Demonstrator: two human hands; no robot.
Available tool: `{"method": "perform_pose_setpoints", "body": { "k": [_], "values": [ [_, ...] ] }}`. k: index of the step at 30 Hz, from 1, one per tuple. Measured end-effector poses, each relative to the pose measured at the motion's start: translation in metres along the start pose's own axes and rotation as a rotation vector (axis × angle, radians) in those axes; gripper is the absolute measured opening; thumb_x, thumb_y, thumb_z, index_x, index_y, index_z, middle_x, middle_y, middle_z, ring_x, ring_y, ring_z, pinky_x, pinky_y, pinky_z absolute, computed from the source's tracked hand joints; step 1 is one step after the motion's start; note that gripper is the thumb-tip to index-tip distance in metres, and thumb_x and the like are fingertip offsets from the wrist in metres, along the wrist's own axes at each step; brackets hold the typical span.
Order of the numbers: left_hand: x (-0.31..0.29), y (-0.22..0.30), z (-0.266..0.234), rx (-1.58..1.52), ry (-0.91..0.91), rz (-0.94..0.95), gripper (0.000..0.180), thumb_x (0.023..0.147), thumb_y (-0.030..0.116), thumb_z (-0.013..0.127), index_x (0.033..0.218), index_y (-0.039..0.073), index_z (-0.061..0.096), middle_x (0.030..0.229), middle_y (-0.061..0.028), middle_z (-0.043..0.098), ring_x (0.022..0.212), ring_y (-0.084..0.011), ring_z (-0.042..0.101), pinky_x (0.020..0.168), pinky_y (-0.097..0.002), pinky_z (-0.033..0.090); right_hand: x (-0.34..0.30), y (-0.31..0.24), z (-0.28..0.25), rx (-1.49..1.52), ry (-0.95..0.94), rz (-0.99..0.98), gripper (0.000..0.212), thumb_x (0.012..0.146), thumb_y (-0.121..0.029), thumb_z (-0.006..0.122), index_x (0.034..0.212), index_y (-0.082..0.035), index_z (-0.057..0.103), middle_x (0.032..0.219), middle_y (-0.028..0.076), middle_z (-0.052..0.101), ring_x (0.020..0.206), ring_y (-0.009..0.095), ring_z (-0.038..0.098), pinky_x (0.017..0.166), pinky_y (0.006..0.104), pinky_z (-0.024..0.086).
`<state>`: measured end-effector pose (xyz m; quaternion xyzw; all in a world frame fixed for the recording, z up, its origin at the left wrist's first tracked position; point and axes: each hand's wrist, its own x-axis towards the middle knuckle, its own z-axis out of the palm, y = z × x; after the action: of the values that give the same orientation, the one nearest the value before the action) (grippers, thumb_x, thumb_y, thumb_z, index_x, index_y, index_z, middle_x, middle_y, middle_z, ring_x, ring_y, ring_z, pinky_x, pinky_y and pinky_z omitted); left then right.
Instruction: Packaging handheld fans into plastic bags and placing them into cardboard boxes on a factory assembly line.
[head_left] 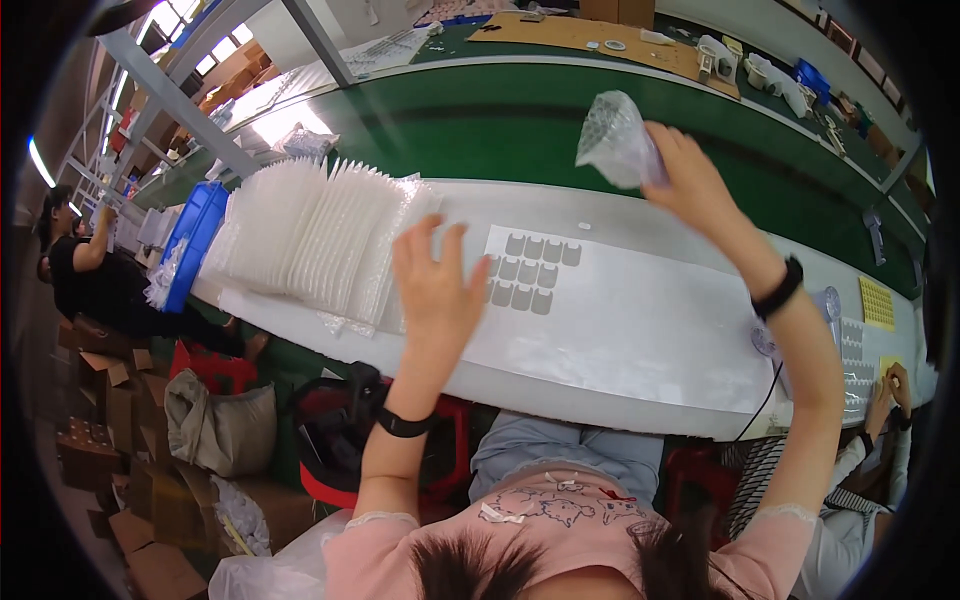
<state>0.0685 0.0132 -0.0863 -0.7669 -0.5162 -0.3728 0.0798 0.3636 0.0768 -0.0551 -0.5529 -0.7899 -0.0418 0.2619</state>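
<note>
Raised over the far edge of the white table, my right hand is closed on a crumpled, see-through bubble-wrap bag. Whether anything is inside the bag I cannot tell. My left hand is empty, its fingers apart, above the table just right of a long row of bubble-wrap pouches standing packed together. Several small grey notched plates lie in rows on a white sheet; my left fingertips cover part of their left side.
A blue bin stands at the table's left end. Beyond the table runs a green conveyor belt. On the right, a co-worker's hands are near a yellow sheet. Cartons and a sack are on the floor at left.
</note>
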Motion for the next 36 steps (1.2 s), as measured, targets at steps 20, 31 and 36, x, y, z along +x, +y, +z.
{"method": "perform_pose_setpoints", "body": {
  "k": [20,31,36],
  "values": [
    [-0.021,-0.036,-0.001,0.012,0.029,-0.048,0.009,0.071,-0.007,0.056,0.078,-0.004,0.052,0.101,-0.0172,0.055,0.080,-0.0306,0.057,0.064,-0.0381,0.046,0.088,0.054,0.109,-0.277,-0.071,0.199,0.042,0.077,-0.025,0.058,0.115,-0.008,0.050,0.112,0.016,0.054,0.105,0.031,0.051,0.086,0.0511,0.041],
    [-0.035,0.018,0.007,-0.376,-0.116,0.555,0.024,0.067,-0.012,0.057,0.090,-0.004,0.055,0.091,-0.0143,0.059,0.080,-0.0277,0.060,0.067,-0.0350,0.051,-0.102,-0.058,-0.005,1.320,-0.335,0.673,0.038,0.079,-0.013,0.061,0.112,0.001,0.048,0.082,0.009,0.059,0.072,0.016,0.058,0.063,0.0261,0.049],
    [-0.047,0.018,0.016,-0.131,-0.290,0.620,0.030,0.062,-0.007,0.058,0.091,0.000,0.057,0.091,-0.0107,0.057,0.089,-0.0276,0.057,0.084,-0.0426,0.045,-0.166,-0.052,-0.036,0.712,-0.192,0.379,0.031,0.076,-0.003,0.059,0.107,-0.004,0.054,0.084,0.007,0.060,0.074,0.014,0.058,0.063,0.0253,0.046]
  ]
}}
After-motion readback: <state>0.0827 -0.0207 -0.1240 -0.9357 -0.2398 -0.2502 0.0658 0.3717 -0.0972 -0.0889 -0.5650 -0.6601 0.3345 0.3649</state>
